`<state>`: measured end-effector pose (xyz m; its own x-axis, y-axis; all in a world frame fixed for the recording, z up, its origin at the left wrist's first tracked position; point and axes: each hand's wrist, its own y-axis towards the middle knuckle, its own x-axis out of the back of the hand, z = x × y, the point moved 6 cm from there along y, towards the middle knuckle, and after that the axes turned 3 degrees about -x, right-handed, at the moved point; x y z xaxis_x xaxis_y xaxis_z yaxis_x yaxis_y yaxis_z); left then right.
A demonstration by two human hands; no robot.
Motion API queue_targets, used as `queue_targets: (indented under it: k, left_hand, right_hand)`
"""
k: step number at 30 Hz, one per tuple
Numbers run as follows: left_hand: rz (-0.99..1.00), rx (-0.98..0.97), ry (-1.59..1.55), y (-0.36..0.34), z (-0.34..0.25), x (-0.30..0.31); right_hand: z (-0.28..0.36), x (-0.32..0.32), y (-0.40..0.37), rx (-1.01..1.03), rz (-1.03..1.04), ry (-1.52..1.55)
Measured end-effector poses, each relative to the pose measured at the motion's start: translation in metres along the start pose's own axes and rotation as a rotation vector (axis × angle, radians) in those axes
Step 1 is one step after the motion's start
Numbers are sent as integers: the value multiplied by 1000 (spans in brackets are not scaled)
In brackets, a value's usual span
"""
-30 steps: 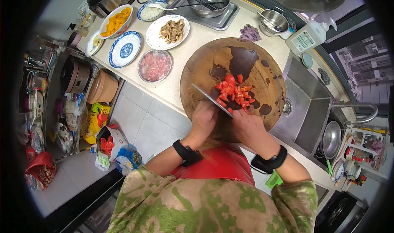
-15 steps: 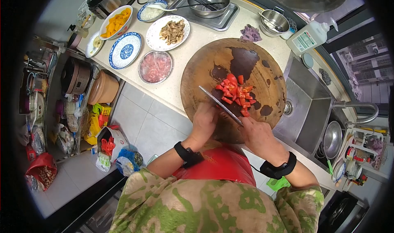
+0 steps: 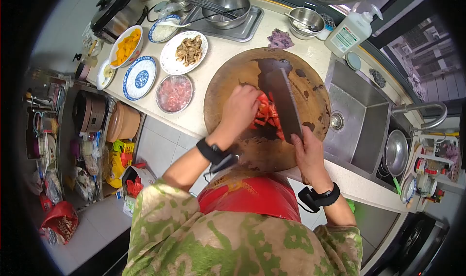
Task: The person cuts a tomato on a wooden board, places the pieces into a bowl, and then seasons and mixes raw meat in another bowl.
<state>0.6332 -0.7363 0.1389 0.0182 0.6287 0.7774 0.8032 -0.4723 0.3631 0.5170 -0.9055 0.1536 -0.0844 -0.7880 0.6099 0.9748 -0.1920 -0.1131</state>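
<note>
On the round wooden chopping board (image 3: 228, 81) lies a pile of chopped red tomato (image 3: 266, 114). My right hand (image 3: 307, 152) grips the handle of a cleaver (image 3: 285, 101), whose wide blade lies tilted flat against the right side of the pile. My left hand (image 3: 240, 112) cups the pile from the left, fingers curled against the pieces. The tomato sits squeezed between hand and blade.
Left of the board stand a steel bowl of raw meat (image 3: 174, 93), a blue patterned plate (image 3: 140, 77), a plate of cooked meat (image 3: 184, 51) and a dish of orange pieces (image 3: 125, 46). A sink (image 3: 357, 125) lies right; a soap bottle (image 3: 350, 31) stands behind.
The cleaver has turned from cutting upright at the near side to lying flat against the pile's right side. My left hand has moved forward onto the tomato's left side.
</note>
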Motion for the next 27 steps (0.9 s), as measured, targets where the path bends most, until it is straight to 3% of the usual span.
queue_targets:
  k: [7, 13, 19, 23, 27]
  left_hand:
    - [549, 7, 124, 35, 34, -54]
    - [461, 5, -22, 33, 39, -34]
    - [145, -98, -4, 6, 25, 22]
    - [194, -203, 84, -61, 19, 22]
    - [12, -144, -79, -85, 11, 27]
  right_hand:
    - [-23, 11, -4, -87, -76, -274]
    - [-11, 4, -5, -68, -36, -274]
    - [2, 9, -7, -54, -50, -160]
    - [31, -5, -17, 95, 98, -50]
    - [39, -27, -28, 182, 238, -170]
